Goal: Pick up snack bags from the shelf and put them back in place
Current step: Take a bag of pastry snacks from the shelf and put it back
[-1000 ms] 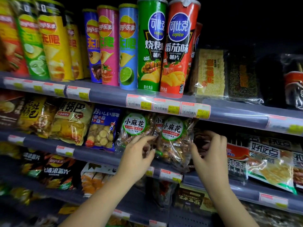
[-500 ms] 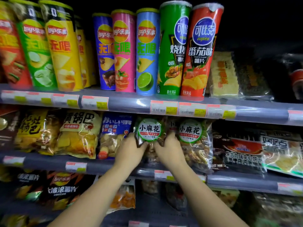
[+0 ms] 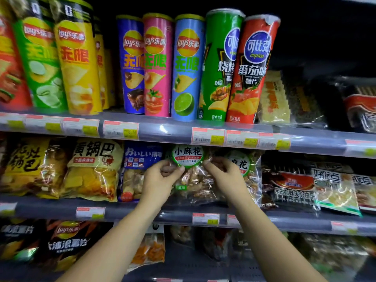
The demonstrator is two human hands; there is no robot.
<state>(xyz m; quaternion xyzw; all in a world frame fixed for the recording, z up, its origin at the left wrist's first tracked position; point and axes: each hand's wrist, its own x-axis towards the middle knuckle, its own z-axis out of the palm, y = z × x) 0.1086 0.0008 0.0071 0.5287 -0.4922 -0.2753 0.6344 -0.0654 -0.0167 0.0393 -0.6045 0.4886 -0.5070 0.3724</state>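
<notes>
A clear snack bag with a round green-rimmed label stands on the middle shelf, full of brown twisted pieces. My left hand pinches its left edge just below the label. My right hand grips its right edge and covers part of a second, identical clear bag standing right beside it. Both hands hold the same bag at the shelf front.
A blue cracker bag and yellow chip bags stand left of my hands. Dark and white snack bags lie to the right. Tall chip cans line the upper shelf. More bags fill the lower shelf.
My right hand came left from the dark bags onto the clear bag. My left hand shifted onto the bag's left edge. The view moved closer and to the left.
</notes>
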